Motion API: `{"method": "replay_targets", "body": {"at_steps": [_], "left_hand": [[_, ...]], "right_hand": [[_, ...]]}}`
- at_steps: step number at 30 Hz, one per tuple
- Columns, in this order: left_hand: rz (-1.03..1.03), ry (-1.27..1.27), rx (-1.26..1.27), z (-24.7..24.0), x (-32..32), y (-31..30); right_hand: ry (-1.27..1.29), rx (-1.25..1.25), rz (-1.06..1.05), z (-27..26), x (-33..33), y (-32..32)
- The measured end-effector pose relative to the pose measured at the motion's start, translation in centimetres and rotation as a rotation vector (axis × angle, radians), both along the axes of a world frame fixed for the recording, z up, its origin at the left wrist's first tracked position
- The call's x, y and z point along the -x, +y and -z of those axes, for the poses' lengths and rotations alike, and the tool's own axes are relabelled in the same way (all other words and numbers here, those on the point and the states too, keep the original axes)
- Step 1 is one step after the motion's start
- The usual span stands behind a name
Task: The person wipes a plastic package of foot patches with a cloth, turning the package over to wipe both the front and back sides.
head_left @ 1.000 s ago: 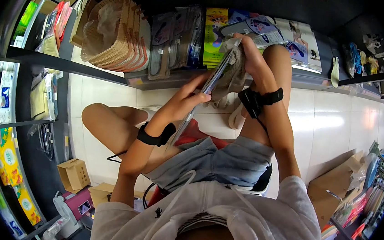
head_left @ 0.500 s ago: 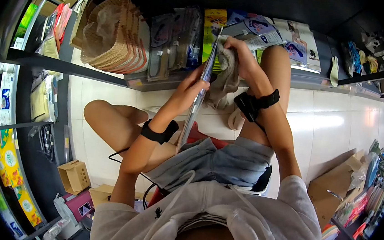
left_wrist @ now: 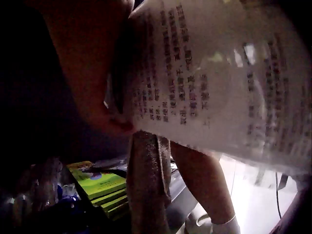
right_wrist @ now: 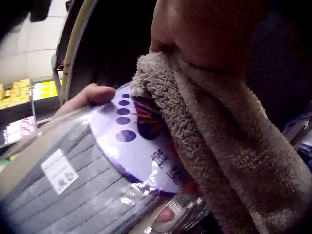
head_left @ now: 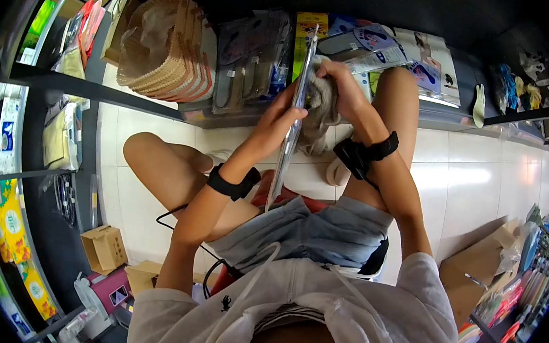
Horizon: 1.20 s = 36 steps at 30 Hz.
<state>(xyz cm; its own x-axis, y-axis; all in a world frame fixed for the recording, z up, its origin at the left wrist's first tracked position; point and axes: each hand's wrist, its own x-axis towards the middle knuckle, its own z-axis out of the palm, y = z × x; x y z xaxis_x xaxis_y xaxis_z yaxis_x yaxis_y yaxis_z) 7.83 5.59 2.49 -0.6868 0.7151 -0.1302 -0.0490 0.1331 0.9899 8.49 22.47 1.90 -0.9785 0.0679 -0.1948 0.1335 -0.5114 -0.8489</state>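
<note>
**Left hand grasping a flat, clear plastic package; right hand clutching a fluffy grey-beige cloth**

The left hand pinches the package along its side, thumb on the face towards the right hand and fingers round behind; the package stands nearly edge-on in the head view, its lower end reaching down to the grey-blue shorts; a grey ribbed piece shows through the plastic, along with a small white label and a white-and-purple footprint card; its other face carries dense dark printed text.

The right hand is closed round the bunched cloth, which lies against the package by the footprint card; the rest of the cloth hangs below the fingers; a black strap circles each wrist.

Beyond the hands runs a dark shelf; nested woven baskets stand on it to the far left of the hands, with clear packets of dark and grey pieces between them and the package; yellow-green packs lie stacked just past the hands; more footprint packets lie beyond the right hand, and a pale glove well to its right; below and to the left of the hands, an open cardboard box sits near the shelving.
</note>
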Motion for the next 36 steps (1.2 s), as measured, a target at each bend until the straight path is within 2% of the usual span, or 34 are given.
{"method": "replay_targets", "body": {"at_steps": [2,4,6,7,9,11,12,13,14,15,16,19,20,21,22,23,26,27,28,30,32,35,36], "left_hand": [[-0.026,-0.089,-0.03,-0.2,0.1,-0.1],[-0.035,-0.173,-0.06,-0.9,0.0,-0.2],[-0.039,-0.246,-0.165,-1.6,-0.6,-0.1],[-0.033,-0.247,-0.166,-1.6,-0.7,-0.1],[-0.01,-0.158,-0.176,-1.6,-0.9,-0.1],[-0.014,-0.057,-0.148,-0.7,-0.5,-0.1],[-0.023,0.045,-0.119,-0.3,-0.3,-0.1],[-0.031,0.044,-0.119,-0.3,-0.3,-0.2],[-0.051,-0.121,-0.119,-0.2,-0.3,-0.3],[-0.069,-0.286,-0.118,-0.2,-0.2,-0.3],[-0.072,-0.287,-0.116,-0.2,-0.1,-0.4],[-0.132,-0.523,-0.319,-1.3,0.0,-0.2],[-0.131,-0.523,-0.317,-1.2,-0.2,-0.1],[-0.14,-0.555,-0.342,-1.0,-0.4,0.1],[-0.148,-0.588,-0.368,-0.7,-0.6,0.3],[-0.14,-0.495,-0.349,-0.2,-0.6,0.3],[-0.192,-0.443,-0.414,-1.0,-1.6,1.0],[-0.219,-0.462,-0.423,-0.5,-1.5,0.9],[-0.222,-0.46,-0.426,-0.2,-1.2,0.5],[-0.189,-0.602,-0.404,-0.2,-0.4,0.0],[-0.274,-0.675,-0.455,-0.6,0.0,-0.2],[-0.344,-0.681,-0.467,0.1,0.5,-0.3],[-0.144,-0.738,-0.602,0.7,1.1,-0.7]], "right_hand": [[-0.04,-0.066,0.001,-0.8,-0.3,-0.8],[-0.047,0.053,-0.057,-1.1,-0.3,-0.4],[-0.175,0.126,0.031,-1.4,0.1,-0.2],[-0.147,0.1,0.028,-0.6,0.5,0.6],[-0.122,0.076,0.027,0.1,0.5,1.0],[-0.237,0.153,0.043,-0.2,0.5,0.3],[-0.102,0.119,0.042,0.0,0.1,-0.4],[-0.011,0.041,0.034,0.0,-0.1,-1.3],[0.08,-0.035,0.026,-0.1,-0.4,-2.3],[0.039,0.012,-0.069,-1.0,-1.1,-2.9],[0.034,-0.039,-0.085,-1.4,-1.5,-3.4],[0.05,-0.074,-0.094,-1.0,-1.0,-3.2],[0.082,-0.086,-0.093,-0.8,-0.6,-2.7],[-0.019,0.003,-0.012,-0.4,-0.2,-2.6],[-0.048,-0.026,0.052,-0.1,0.3,-2.1],[-0.071,0.002,0.087,0.1,0.6,-1.8],[-0.154,-0.024,0.163,0.0,0.5,-2.1],[-0.062,0.021,0.134,0.0,0.0,-2.5],[-0.075,-0.112,0.048,-0.9,-0.8,-3.0],[0.012,-0.193,-0.086,-0.9,-1.9,-4.7],[0.125,-0.391,-0.184,-0.7,-2.5,-6.1],[0.047,-0.286,-0.133,-0.2,-1.7,-6.0],[-0.004,-0.23,-0.084,-0.2,-1.3,-5.5]]}}
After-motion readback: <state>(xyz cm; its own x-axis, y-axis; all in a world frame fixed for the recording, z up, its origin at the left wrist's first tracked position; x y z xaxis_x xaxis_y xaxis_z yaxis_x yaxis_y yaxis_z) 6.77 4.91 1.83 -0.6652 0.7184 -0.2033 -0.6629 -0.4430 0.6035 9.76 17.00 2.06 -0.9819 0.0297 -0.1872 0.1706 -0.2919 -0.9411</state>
